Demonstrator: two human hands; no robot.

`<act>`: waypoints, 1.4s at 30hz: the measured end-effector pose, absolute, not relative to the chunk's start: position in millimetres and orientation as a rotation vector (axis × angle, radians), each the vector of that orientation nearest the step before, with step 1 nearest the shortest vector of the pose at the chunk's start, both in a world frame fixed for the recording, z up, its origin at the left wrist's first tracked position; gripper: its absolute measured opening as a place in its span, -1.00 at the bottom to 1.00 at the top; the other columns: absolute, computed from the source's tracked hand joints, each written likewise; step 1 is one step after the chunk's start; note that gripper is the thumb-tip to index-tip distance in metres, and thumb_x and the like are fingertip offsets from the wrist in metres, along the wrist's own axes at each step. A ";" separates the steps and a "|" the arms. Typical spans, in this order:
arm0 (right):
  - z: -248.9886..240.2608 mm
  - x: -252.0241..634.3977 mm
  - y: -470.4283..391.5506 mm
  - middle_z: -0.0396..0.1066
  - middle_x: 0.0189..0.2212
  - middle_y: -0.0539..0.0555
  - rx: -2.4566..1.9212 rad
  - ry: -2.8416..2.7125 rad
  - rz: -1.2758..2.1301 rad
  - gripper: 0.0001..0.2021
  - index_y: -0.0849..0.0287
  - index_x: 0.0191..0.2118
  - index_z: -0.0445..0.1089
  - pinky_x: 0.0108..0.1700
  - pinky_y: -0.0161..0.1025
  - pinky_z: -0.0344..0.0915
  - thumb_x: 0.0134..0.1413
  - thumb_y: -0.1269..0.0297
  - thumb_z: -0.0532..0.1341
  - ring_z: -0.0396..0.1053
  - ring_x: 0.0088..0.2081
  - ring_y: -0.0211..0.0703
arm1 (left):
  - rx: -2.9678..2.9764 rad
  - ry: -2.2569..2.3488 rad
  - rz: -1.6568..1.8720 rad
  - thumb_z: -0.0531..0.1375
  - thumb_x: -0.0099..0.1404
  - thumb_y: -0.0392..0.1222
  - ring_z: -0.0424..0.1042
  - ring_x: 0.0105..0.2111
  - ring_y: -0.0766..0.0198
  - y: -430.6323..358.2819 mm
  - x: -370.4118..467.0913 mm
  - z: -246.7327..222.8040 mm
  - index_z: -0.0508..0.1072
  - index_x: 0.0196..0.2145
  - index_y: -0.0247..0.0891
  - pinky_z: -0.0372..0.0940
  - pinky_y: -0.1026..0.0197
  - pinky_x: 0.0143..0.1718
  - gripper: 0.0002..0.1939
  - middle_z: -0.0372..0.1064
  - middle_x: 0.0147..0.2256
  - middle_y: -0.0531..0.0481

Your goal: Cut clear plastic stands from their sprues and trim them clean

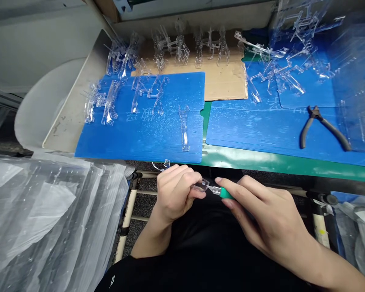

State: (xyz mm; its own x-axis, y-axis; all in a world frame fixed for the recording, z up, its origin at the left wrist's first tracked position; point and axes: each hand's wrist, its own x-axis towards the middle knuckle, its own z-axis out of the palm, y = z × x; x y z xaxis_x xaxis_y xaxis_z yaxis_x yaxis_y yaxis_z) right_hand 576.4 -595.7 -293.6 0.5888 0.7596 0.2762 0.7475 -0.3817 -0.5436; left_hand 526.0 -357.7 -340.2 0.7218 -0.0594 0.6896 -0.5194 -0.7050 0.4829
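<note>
My left hand (176, 190) is closed around a clear plastic part (201, 185). One end of the part sticks out to the right between thumb and forefinger, and another bit shows above the knuckles; the middle is hidden by the fingers. My right hand (261, 211) grips a craft knife (224, 193) by its green handle. Its metal blade points left, at the near end of the clear part, and seems to touch it. Both hands are in front of the table's front edge, above my lap. A similar clear part (184, 129) lies alone on the blue sheet (158, 140) beyond them.
Grey-handled nippers (314, 113) lie spread on the right blue sheet (249, 134). Several clear parts on sprues (179, 44) lie across the cardboard (222, 83) and at the back right. Plastic-wrapped stacks (48, 219) stand at the left, beside a pipe frame (129, 215).
</note>
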 end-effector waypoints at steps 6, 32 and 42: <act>-294.9 579.0 -596.7 0.39 -0.30 0.02 -2.167 -1.177 0.074 -0.67 0.19 0.32 0.44 -0.43 -0.22 0.20 0.58 0.36 0.19 0.33 -0.45 -0.25 | 2.255 -0.429 0.851 0.05 0.72 0.08 0.27 -0.53 0.31 -359.0 527.8 -342.5 0.42 -0.17 -0.23 0.05 0.15 -0.44 -0.61 0.41 -0.46 0.03; -290.8 596.5 -591.2 0.58 -0.17 0.00 -1.715 -0.702 0.409 -0.91 0.07 0.02 0.52 -0.08 -0.26 0.43 0.50 0.34 0.32 0.55 -0.15 -0.19 | 2.095 -0.371 0.574 0.09 0.71 0.07 0.33 -0.49 0.36 -374.8 520.7 -333.0 0.40 -0.26 -0.24 0.17 0.21 -0.41 -0.59 0.44 -0.43 0.04; -297.0 586.2 -564.9 0.31 -0.52 -0.19 -0.969 -0.174 0.971 -0.88 0.08 -0.11 0.29 -0.60 -0.47 -0.03 0.34 0.43 0.23 0.03 -0.60 -0.43 | 2.211 -0.471 0.625 0.08 0.70 0.09 0.27 -0.49 0.34 -381.6 517.1 -336.1 0.38 -0.26 -0.24 0.10 0.17 -0.41 -0.58 0.39 -0.46 0.06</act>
